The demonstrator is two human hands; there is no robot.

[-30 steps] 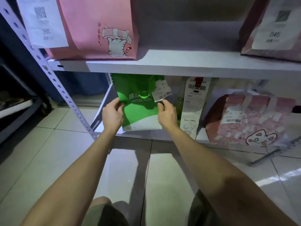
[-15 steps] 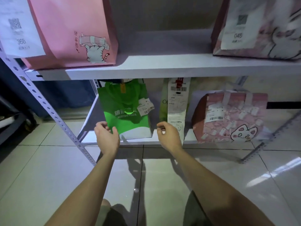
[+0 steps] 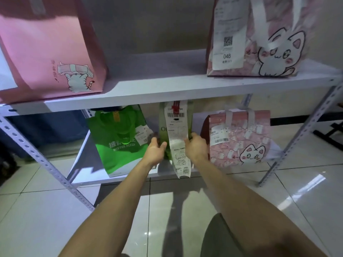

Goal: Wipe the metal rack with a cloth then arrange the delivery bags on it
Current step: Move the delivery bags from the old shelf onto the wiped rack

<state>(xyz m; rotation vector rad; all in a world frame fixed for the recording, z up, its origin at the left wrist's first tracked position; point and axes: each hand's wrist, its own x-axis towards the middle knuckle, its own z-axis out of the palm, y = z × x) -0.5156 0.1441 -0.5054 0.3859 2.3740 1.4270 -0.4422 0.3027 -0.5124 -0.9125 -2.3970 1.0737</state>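
The white metal rack (image 3: 157,88) has two shelves in view. On the lower shelf (image 3: 87,175) stand a green bag (image 3: 118,141), a pale olive bag (image 3: 163,127) with a long receipt (image 3: 178,141) hanging down its front, and a pink cat-print bag (image 3: 241,138). My left hand (image 3: 155,151) grips the olive bag's left side. My right hand (image 3: 196,147) grips its right side. The upper shelf carries a plain pink bag (image 3: 46,58) at the left and a cat-print bag (image 3: 259,39) labelled 046 at the right. No cloth is visible.
Perforated rack uprights slant down at the left (image 3: 46,164) and right (image 3: 297,138). A gap lies between the two upper bags. Glossy floor tiles (image 3: 278,191) spread in front of the rack. Dark furniture legs (image 3: 332,130) show at the far right.
Both hands let go of the green bag, drew back, then moved right onto the olive bag's sides. The view has tilted upward, showing more of the upper shelf.
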